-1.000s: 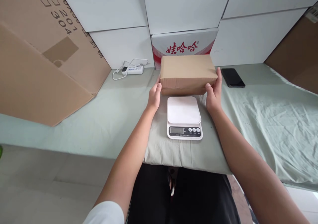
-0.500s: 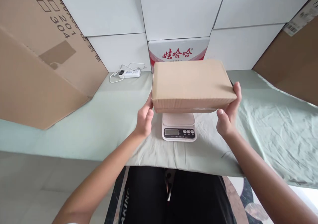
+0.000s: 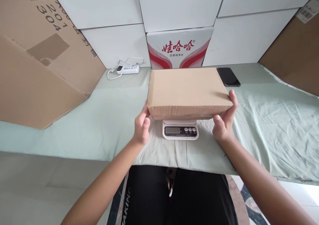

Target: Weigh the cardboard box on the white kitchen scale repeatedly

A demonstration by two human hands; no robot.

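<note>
A brown cardboard box [image 3: 186, 88] is held level between my two hands, right over a white digital kitchen scale [image 3: 180, 137]. My left hand [image 3: 142, 125] grips the box's left end, its fingers partly hidden beneath it. At the right front corner, my right hand [image 3: 225, 120] has its thumb near the lower edge and fingers along the side. The box covers the scale's platform, so I cannot tell whether the two touch. Only the scale's front shows, with its display and three buttons; no digits can be made out.
Behind the box stands a white carton with red markings [image 3: 178, 49]. A black phone [image 3: 228, 76] lies at the back right, and a white power strip with a cable [image 3: 128, 68] at the back left. Large cardboard sheets [image 3: 50, 82] flank the green cloth [image 3: 114, 118].
Both hands have lowered the box toward the scale, bringing it slightly nearer to me. The phone and more of the red-marked carton now show behind it.
</note>
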